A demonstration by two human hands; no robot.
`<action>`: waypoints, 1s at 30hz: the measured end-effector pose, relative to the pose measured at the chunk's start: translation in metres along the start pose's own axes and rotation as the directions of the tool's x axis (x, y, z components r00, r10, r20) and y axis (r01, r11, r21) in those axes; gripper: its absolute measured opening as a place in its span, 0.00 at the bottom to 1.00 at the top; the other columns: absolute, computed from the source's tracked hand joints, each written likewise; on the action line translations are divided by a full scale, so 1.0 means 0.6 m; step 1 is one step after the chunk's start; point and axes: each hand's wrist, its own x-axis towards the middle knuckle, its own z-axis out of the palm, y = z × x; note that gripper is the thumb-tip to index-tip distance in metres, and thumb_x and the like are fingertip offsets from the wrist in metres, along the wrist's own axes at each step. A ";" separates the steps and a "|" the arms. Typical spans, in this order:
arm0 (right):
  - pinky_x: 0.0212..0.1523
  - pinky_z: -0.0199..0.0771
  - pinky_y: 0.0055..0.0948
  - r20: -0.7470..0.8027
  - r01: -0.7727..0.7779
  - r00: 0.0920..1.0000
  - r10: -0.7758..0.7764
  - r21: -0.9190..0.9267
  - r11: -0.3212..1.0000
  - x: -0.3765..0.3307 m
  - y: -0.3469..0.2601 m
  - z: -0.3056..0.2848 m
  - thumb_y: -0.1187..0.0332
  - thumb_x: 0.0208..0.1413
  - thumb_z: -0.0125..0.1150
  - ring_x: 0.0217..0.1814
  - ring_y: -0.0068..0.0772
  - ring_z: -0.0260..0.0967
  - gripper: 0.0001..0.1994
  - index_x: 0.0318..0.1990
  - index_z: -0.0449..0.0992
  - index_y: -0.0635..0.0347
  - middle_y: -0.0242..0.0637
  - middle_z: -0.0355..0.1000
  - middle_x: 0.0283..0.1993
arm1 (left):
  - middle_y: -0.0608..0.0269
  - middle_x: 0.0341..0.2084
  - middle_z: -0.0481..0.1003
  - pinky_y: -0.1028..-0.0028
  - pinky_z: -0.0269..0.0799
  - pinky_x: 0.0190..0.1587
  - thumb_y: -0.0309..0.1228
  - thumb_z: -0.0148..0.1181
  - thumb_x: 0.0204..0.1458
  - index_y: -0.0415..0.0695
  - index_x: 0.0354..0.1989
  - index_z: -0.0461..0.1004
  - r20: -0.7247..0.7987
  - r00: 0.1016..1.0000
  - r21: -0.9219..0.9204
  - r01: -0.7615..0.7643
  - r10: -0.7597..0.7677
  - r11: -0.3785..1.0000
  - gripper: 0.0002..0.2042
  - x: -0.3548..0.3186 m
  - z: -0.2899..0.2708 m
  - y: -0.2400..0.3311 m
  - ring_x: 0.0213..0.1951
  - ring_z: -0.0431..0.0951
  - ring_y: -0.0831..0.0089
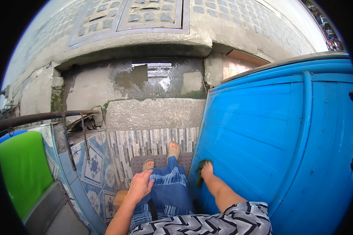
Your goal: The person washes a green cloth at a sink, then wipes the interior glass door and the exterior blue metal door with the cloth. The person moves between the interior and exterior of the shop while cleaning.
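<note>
Pressed to the blue metal door (255, 129) is my right hand (208, 169), closed on a dark green pad (200, 174). The pad lies near the door's left edge, and my hand hides part of it. My left hand (140, 187) hovers over the blue patterned garment (168, 188) on my legs, its fingers loosely stretched out and nothing in them. Whether it touches the cloth I cannot tell.
My sandalled feet (173, 149) stand on a brown mat (186, 158) over striped tiles. Beyond lie a concrete step (157, 113) and a wet gutter (145, 82). On the left are a rusty rail (47, 116), a tiled wall (93, 164) and a green plastic thing (23, 168).
</note>
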 end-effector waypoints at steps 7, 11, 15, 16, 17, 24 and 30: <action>0.72 0.21 0.46 -0.431 -0.736 0.561 0.707 0.131 0.664 -0.085 0.499 -0.321 0.60 0.65 0.28 0.77 0.37 0.27 0.25 0.69 0.48 0.52 0.30 0.37 0.75 | 0.47 0.44 0.73 0.61 0.67 0.49 0.30 0.59 0.49 0.39 0.51 0.68 -0.091 0.994 0.003 -0.059 0.059 0.998 0.20 -0.029 -0.019 0.065 0.44 0.73 0.49; 0.72 0.23 0.43 -0.366 -0.666 0.684 0.631 0.037 0.745 -0.076 0.381 -0.256 0.60 0.66 0.27 0.77 0.41 0.25 0.25 0.70 0.46 0.52 0.31 0.36 0.75 | 0.48 0.45 0.73 0.62 0.67 0.50 0.29 0.58 0.49 0.38 0.51 0.68 -0.088 0.991 0.021 -0.098 0.099 0.995 0.19 -0.041 -0.033 0.086 0.45 0.73 0.50; 0.70 0.35 0.38 -0.204 -0.269 0.940 0.274 0.056 0.962 -0.064 0.049 -0.039 0.58 0.64 0.33 0.75 0.37 0.37 0.26 0.67 0.53 0.59 0.34 0.46 0.72 | 0.48 0.45 0.73 0.62 0.67 0.50 0.29 0.59 0.49 0.38 0.51 0.68 -0.036 0.989 0.061 -0.138 0.141 0.989 0.19 -0.058 -0.047 0.071 0.45 0.73 0.50; 0.70 0.36 0.39 -0.116 -0.148 0.981 0.153 0.047 0.988 -0.079 -0.046 0.028 0.59 0.64 0.34 0.75 0.37 0.38 0.26 0.67 0.53 0.59 0.33 0.46 0.73 | 0.48 0.45 0.73 0.62 0.67 0.50 0.29 0.59 0.49 0.38 0.50 0.68 -0.017 0.989 0.074 -0.142 0.144 0.987 0.19 -0.066 -0.048 0.064 0.44 0.73 0.49; 0.71 0.32 0.40 -0.067 -0.078 0.994 0.085 0.107 0.991 -0.102 -0.138 0.092 0.59 0.64 0.35 0.75 0.37 0.38 0.26 0.67 0.54 0.58 0.32 0.46 0.72 | 0.48 0.45 0.73 0.61 0.67 0.50 0.29 0.59 0.49 0.37 0.50 0.68 -0.024 0.986 0.086 -0.160 0.163 0.983 0.19 -0.075 -0.048 0.056 0.44 0.73 0.50; 0.71 0.28 0.41 0.072 0.116 0.988 -0.135 0.224 0.968 -0.202 -0.415 0.274 0.59 0.64 0.34 0.75 0.37 0.37 0.24 0.65 0.57 0.56 0.31 0.46 0.72 | 0.49 0.46 0.73 0.60 0.65 0.52 0.30 0.57 0.50 0.38 0.52 0.68 0.200 0.963 0.144 -0.213 0.183 0.966 0.20 -0.154 -0.032 0.013 0.45 0.73 0.52; 0.72 0.25 0.41 -0.170 -0.272 0.942 0.288 0.111 0.956 -0.088 -0.107 0.060 0.59 0.64 0.34 0.75 0.36 0.36 0.23 0.65 0.59 0.54 0.30 0.46 0.72 | 0.50 0.45 0.73 0.61 0.65 0.51 0.31 0.57 0.50 0.39 0.52 0.67 0.298 0.937 0.216 -0.254 0.184 0.943 0.20 -0.157 0.007 0.002 0.45 0.73 0.53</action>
